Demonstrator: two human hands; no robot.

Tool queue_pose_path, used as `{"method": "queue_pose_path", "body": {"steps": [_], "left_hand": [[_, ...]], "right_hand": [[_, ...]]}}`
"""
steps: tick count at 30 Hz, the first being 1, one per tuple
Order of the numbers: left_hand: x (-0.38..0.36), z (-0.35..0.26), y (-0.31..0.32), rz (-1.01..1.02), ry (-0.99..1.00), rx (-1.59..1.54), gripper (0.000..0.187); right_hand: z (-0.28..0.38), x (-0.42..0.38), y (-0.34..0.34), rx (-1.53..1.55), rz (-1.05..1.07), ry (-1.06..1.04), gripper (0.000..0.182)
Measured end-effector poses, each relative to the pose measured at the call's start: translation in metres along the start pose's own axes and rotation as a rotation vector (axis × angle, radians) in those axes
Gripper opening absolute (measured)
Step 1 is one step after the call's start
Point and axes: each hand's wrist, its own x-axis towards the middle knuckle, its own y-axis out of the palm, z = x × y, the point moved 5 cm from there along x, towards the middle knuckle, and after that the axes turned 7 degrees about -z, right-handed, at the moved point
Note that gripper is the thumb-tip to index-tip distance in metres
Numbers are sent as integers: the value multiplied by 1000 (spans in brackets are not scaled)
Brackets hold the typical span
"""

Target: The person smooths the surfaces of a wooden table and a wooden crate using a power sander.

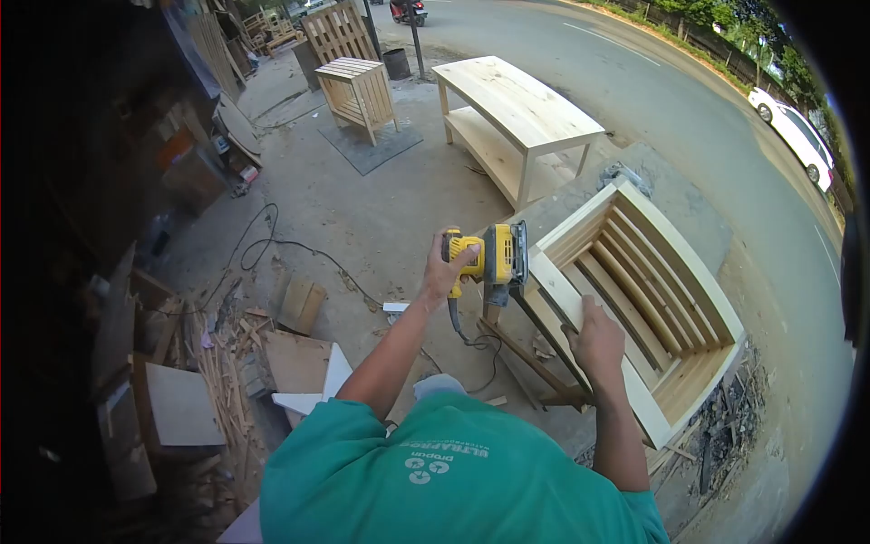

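Observation:
My left hand (444, 269) is wrapped around the body of a yellow and black electric sander (497, 256). The sander is turned on its side, its flat pad facing right, close beside the corner of a slatted wooden frame (645, 392). The power cord hangs from the sander's lower end. My right hand (598, 344) grips the near rail of that frame, fingers curled over its edge and partly hidden. The pale frame has curved slats along its far side and rests tilted on a wooden support (535, 367).
A pale wooden table (521, 104) with a lower shelf stands ahead, and a slatted crate (358, 86) lies beyond it. A cord (299, 243) snakes across the ground. Wood scraps (222, 381) pile up at left. A road with a white car (796, 136) runs along the right.

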Motion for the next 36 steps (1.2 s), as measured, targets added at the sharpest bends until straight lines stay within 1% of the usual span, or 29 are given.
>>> {"method": "queue_pose_path", "body": {"steps": [2, 3, 4, 9, 12, 14, 15, 16, 21, 23, 24, 26, 27, 28, 30, 33, 36], "left_hand": [[35, 6, 17, 109, -22, 62, 62], [-20, -58, -100, 157, -32, 87, 63], [-11, -64, -101, 206, -36, 116, 64], [45, -79, -78, 431, -58, 263, 67], [79, -93, -42, 588, -41, 404, 73], [97, -94, -17, 685, -61, 411, 73], [108, -90, -5, 738, -68, 416, 73], [118, -83, 6, 753, -87, 352, 74], [160, -70, 68, 846, -119, 224, 70], [181, -67, 101, 866, -128, 151, 69], [193, -64, 118, 891, -164, 147, 69], [219, -59, 160, 900, -127, 97, 68], [227, -54, 175, 903, -113, 79, 67], [233, -43, 186, 915, -135, 101, 67], [245, -20, 201, 923, -160, 130, 66], [243, 38, 179, 949, -253, 187, 68], [223, 93, 119, 923, -365, 229, 70]], "right_hand": [[-16, 10, 1, -8, 13, 8, 49], [107, -70, -25, -10, 15, 10, 48], [113, -70, -26, -7, 12, 12, 48], [118, -65, -28, -15, 17, 34, 47], [123, -60, -32, -15, -3, 64, 45], [125, -56, -33, -2, -12, 97, 42], [127, -53, -34, -15, -24, 124, 41], [129, -49, -35, -27, -35, 152, 40], [125, -39, -26, -59, -109, 317, 45], [124, -32, -25, -76, -127, 398, 46], [128, -28, -27, -76, -188, 425, 48], [127, -24, -27, -94, -193, 495, 48], [126, -24, -25, -98, -194, 532, 48], [127, -22, -24, -107, -227, 533, 48], [126, -16, -23, -119, -225, 572, 48], [121, -8, -19, -125, -220, 587, 51], [121, -7, -17, -110, -154, 569, 53]]}}
